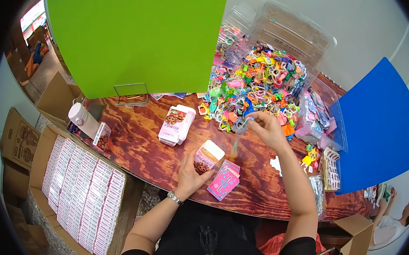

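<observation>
My left hand [192, 175] is wrapped round a small pink and white carton [205, 158] whose top flap stands up. Between the thumb and fingertips of my right hand [270, 131] is a translucent grey looped trinket [239, 126], and pale greenish strands hang below it, blurred. That hand is at the near edge of a big heap of colourful plastic trinkets [263, 85]. Just right of the held carton lies a small stack of pink printed cards [224, 182]. Farther back, several flat pink and white cartons [176, 124] are piled on the wood-grain table.
At left, a large cardboard box [111, 250] holds rows of cartons, near a pale pink bottle [83, 119]. Green [137, 42] and blue [380, 129] panels stand at the back and right. A clear bin [324, 114] holds small packets. Another person [395, 218] sits far right.
</observation>
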Demonstrator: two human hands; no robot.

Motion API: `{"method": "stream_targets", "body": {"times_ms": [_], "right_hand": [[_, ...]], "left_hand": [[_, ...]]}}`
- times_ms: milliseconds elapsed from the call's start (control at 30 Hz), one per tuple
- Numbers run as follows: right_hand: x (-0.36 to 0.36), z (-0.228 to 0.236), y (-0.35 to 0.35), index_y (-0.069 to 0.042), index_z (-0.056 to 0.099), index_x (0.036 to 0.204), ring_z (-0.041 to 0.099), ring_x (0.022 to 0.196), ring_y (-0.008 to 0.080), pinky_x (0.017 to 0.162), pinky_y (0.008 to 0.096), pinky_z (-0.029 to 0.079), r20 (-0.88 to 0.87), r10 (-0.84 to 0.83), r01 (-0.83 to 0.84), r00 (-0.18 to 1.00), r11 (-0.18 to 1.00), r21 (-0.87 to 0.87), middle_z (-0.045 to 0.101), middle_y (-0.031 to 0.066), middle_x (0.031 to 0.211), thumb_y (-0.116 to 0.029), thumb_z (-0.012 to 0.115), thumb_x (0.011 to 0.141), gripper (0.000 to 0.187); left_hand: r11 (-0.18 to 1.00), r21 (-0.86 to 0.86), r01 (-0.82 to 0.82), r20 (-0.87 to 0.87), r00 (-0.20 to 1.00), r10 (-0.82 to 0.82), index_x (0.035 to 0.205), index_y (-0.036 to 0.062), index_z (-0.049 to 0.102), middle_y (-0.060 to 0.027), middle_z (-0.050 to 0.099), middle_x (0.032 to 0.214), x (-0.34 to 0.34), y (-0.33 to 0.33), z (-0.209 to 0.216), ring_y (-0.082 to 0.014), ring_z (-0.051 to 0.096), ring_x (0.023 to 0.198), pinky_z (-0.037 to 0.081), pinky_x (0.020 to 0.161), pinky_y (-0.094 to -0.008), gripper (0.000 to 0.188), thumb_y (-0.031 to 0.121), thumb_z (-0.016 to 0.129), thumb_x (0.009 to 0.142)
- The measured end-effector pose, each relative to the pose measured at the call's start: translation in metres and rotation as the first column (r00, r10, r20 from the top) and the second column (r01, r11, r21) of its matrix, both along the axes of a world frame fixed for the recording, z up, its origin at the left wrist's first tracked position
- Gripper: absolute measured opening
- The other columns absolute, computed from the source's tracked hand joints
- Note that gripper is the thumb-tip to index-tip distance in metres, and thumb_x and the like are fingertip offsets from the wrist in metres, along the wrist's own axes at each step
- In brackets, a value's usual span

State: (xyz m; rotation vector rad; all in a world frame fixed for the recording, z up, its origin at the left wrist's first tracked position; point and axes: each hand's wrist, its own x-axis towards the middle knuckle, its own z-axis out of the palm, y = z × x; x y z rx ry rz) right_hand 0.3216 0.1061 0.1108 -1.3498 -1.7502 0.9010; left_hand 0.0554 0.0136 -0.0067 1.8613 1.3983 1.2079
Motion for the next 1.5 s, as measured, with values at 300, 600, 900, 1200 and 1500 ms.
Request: {"method": "stream_targets", "body": {"times_ms": [300, 600, 900, 1200, 1500], "right_hand": [[-0.011, -0.023, 0.000, -0.009, 0.073, 0.109, 0.071, 0.084, 0.0345, 0.074, 0.0452, 0.056, 0.565, 0.000, -0.055, 0.825, 0.995, 0.080, 0.074, 0.0140, 0.092, -0.025, 0.070, 0.088, 0.026], [-0.004, -0.065, -0.001, -0.009, 0.074, 0.106, 0.071, 0.081, 0.0303, 0.074, 0.0411, 0.056, 0.555, -0.120, -0.034, 0.823, 0.965, 0.260, 0.071, 0.0153, 0.095, -0.019, 0.071, 0.087, 0.022], [-0.015, -0.061, -0.012, -0.009, 0.075, 0.106, 0.071, 0.086, 0.0328, 0.077, 0.0429, 0.055, -0.092, -0.271, 0.274, 0.958, 0.961, 0.024, 0.071, 0.0177, 0.097, -0.022, 0.073, 0.088, 0.023], [-0.030, -0.017, -0.021, 0.002, 0.068, 0.119, 0.067, 0.081, 0.0064, 0.068, 0.0242, 0.054, 0.114, 0.023, -0.015, 0.993, 0.998, -0.065, 0.074, 0.0040, 0.093, -0.004, 0.065, 0.095, 0.024], [-0.072, 0.020, -0.040, 0.001, 0.069, 0.117, 0.064, 0.080, 0.0055, 0.068, 0.0220, 0.051, -0.037, 0.153, -0.154, 0.987, 0.988, -0.027, 0.071, 0.0013, 0.094, -0.004, 0.065, 0.097, 0.021]], "left_hand": [[1.000, -0.021, -0.023, -0.003, 1.000, 0.023, 0.141, 0.0017, 0.045, -0.0201, 0.058, 0.126, -0.006, 0.000, -0.003, -0.0369, 0.057, 0.118, 0.048, 0.099, -0.0450, 0.086, 0.026, 0.089, 0.071], [0.999, -0.001, -0.043, 0.022, 0.999, 0.043, 0.141, 0.0025, 0.044, -0.0207, 0.057, 0.125, -0.008, -0.004, -0.007, -0.0395, 0.056, 0.118, 0.048, 0.099, -0.0466, 0.087, 0.027, 0.089, 0.071], [0.998, -0.028, -0.050, 0.017, 0.999, 0.050, 0.140, 0.0036, 0.045, -0.0191, 0.058, 0.123, -0.009, -0.009, -0.006, -0.0378, 0.057, 0.116, 0.050, 0.096, -0.0456, 0.086, 0.030, 0.088, 0.071], [0.999, 0.021, -0.033, 0.039, 0.999, 0.032, 0.135, 0.0034, 0.049, -0.0186, 0.059, 0.120, -0.011, -0.005, -0.001, -0.0378, 0.058, 0.114, 0.049, 0.096, -0.0454, 0.077, 0.020, 0.087, 0.070], [0.995, 0.025, -0.095, 0.074, 0.993, 0.093, 0.129, 0.0008, 0.051, -0.0203, 0.061, 0.117, -0.015, -0.004, -0.008, -0.0382, 0.059, 0.111, 0.049, 0.094, -0.0457, 0.072, 0.019, 0.087, 0.070]]}}
